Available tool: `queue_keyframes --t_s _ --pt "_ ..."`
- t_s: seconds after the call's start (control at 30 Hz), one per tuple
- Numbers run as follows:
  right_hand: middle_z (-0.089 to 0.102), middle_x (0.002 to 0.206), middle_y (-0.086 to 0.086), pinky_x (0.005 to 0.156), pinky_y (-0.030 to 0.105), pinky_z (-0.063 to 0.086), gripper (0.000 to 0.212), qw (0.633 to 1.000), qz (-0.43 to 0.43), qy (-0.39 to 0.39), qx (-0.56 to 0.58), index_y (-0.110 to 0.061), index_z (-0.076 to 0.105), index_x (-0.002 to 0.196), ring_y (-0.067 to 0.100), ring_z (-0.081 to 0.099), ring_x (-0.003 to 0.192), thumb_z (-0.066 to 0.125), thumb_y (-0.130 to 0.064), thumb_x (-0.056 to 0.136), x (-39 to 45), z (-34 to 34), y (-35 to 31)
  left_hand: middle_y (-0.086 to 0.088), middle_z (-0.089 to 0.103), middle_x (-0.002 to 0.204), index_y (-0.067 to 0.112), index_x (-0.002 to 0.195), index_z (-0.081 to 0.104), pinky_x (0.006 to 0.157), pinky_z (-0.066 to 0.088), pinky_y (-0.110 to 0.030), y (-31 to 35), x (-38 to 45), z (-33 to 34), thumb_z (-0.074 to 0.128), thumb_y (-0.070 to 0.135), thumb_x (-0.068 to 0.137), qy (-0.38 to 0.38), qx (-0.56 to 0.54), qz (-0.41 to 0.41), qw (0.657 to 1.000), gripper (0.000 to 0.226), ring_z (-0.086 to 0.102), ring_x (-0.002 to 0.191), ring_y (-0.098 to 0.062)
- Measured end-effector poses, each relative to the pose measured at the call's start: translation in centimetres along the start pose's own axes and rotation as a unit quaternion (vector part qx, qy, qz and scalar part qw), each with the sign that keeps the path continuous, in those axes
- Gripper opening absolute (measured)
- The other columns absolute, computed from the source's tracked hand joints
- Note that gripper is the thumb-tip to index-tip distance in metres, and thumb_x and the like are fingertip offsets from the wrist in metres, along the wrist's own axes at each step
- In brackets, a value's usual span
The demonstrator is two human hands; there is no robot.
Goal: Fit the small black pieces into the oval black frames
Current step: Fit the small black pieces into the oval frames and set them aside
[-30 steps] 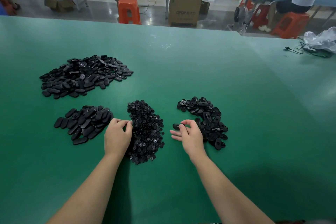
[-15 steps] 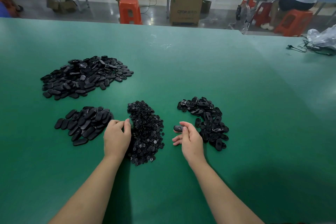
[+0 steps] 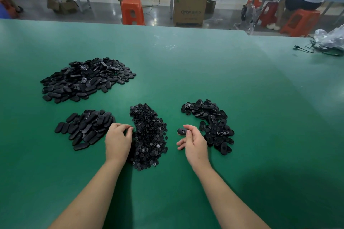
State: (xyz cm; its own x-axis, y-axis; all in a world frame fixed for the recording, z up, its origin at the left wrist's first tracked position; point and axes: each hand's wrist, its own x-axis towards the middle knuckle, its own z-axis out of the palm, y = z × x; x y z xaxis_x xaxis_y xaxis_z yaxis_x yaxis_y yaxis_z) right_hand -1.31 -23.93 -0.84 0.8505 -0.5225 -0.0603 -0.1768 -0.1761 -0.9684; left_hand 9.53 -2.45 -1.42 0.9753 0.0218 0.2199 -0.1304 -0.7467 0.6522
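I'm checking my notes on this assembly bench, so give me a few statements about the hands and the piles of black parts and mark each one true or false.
1. The right hand pinches one oval black frame. True.
2. The left hand rests on the far pile of oval parts. False: its fingers are at the edge of the heap of small black pieces.
3. The heap of small black pieces lies between the two hands. True.
4. The green table holds just two piles. False: four separate piles show.
5. The orange stool stands on the table. False: it stands on the floor beyond it.
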Motion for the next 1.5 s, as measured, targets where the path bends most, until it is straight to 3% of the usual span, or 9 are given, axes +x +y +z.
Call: queue_keyframes --t_s 0.2,0.43,0.67,0.8,0.97,1.13,1.23,1.4,1.5 --pt "0.071 0.094 0.0 0.063 0.034 0.061 0.027 1.0 -0.007 0.006 0.013 -0.034 0.056 0.102 0.016 0.07 0.067 0.037 -0.016 0.11 0.03 0.12 -0.3 -0.002 0.058 0.097 0.012 0.092 0.066 0.073 0.044 -0.033 0.3 -0.07 0.12 0.063 0.019 0.098 -0.011 0.02 -0.003 1.0 0.01 0.053 0.079 -0.016" --pt "0.069 0.093 0.007 0.061 0.033 0.06 0.025 1.0 0.0 0.005 0.029 -0.03 0.056 0.103 0.014 0.067 0.064 0.037 -0.015 0.11 0.01 0.08 -0.26 0.004 0.06 0.076 0.016 0.091 0.054 0.06 0.045 -0.038 0.24 -0.2 -0.05 0.058 0.017 0.101 0.019 -0.04 -0.027 0.999 0.011 0.057 0.065 -0.016" --pt "0.069 0.09 0.007 0.06 0.031 0.059 0.023 1.0 -0.001 0.004 0.03 -0.028 0.055 0.104 0.013 0.066 0.063 0.038 -0.014 0.109 0.12 0.18 -0.16 0.001 0.066 0.082 0.013 0.091 0.064 0.068 0.051 -0.036 0.09 -0.06 -0.25 0.065 0.015 0.097 0.01 -0.043 -0.021 0.999 0.006 0.063 0.076 -0.019" --pt "0.068 0.092 0.006 0.06 0.029 0.059 0.025 1.0 0.0 0.003 0.022 -0.031 0.056 0.104 0.01 0.065 0.063 0.037 -0.015 0.109 0.31 0.21 -0.04 -0.004 0.069 0.1 0.008 0.117 0.068 0.078 0.049 -0.034 -0.02 -0.07 -0.19 0.063 0.01 0.097 0.015 -0.045 -0.014 0.999 0.021 0.063 0.087 -0.022" --pt "0.069 0.095 -0.003 0.069 0.038 0.062 0.03 1.0 0.009 0.0 -0.003 -0.037 0.049 0.127 0.011 0.066 0.064 0.039 -0.015 0.109 0.61 0.19 0.26 -0.008 0.071 0.105 0.004 0.113 0.074 0.086 0.049 -0.033 -0.1 0.06 -0.08 0.06 0.007 0.099 0.012 -0.027 0.012 0.999 0.02 0.065 0.095 -0.025" --pt "0.071 0.097 -0.005 0.068 0.038 0.063 0.029 1.0 0.01 0.0 -0.006 -0.027 0.057 0.127 0.013 0.067 0.064 0.04 -0.013 0.108 0.65 0.15 0.27 0.002 0.072 0.089 0.013 0.106 0.073 0.056 0.041 -0.026 0.05 0.16 0.04 0.062 0.013 0.099 0.023 -0.054 -0.027 0.998 0.013 0.052 0.054 -0.011" --pt "0.071 0.1 -0.007 0.064 0.03 0.061 0.027 1.0 0.008 -0.004 -0.011 -0.025 0.058 0.125 0.011 0.066 0.063 0.04 -0.013 0.108 0.64 0.14 0.14 0.007 0.068 0.08 0.015 0.104 0.073 0.049 0.037 -0.024 -0.1 0.24 0.16 0.062 0.014 0.099 0.027 -0.065 -0.041 0.997 0.012 0.05 0.047 -0.009" --pt "0.07 0.102 -0.006 0.061 0.026 0.059 0.026 1.0 0.004 -0.007 -0.016 -0.025 0.058 0.123 0.01 0.065 0.063 0.041 -0.013 0.108 0.62 0.21 0.06 0.002 0.067 0.091 0.011 0.101 0.076 0.071 0.046 -0.028 -0.13 0.55 0.0 0.067 0.013 0.096 0.029 -0.061 -0.022 0.997 0.011 0.059 0.077 -0.013" --pt "0.071 0.102 -0.007 0.062 0.027 0.06 0.026 1.0 0.004 -0.008 -0.018 -0.025 0.058 0.124 0.01 0.066 0.063 0.042 -0.013 0.108 0.63 0.29 0.07 0.004 0.067 0.084 0.015 0.099 0.076 0.063 0.043 -0.028 -0.14 0.56 0.0 0.068 0.016 0.095 0.022 -0.063 -0.028 0.997 0.01 0.058 0.069 -0.013"
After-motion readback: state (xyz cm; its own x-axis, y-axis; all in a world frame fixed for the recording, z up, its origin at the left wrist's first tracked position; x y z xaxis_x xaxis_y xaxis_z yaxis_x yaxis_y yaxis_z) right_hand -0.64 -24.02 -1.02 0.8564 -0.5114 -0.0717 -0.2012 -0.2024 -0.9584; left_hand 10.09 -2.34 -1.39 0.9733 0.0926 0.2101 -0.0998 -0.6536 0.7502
